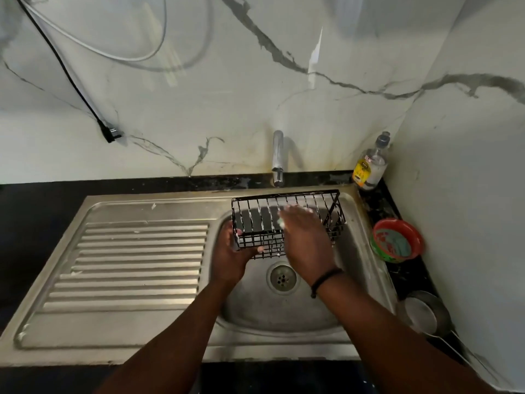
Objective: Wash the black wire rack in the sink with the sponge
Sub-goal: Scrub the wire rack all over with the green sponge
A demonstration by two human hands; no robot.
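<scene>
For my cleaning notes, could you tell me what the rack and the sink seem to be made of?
The rack looks like thin metal wire with a black coating, streaked with white suds. The sink appears to be stainless steel: brushed grey sheen, pressed drainboard ridges.

The sink [147, 277] is brushed stainless steel, dull-shiny, with a ribbed drainboard. The black wire rack [287, 220] is thin coated metal flecked with white suds. The tap [277, 157] is polished chrome. The wall [227, 95] is glossy veined marble; the surface [34, 217] is dark polished stone.
</scene>
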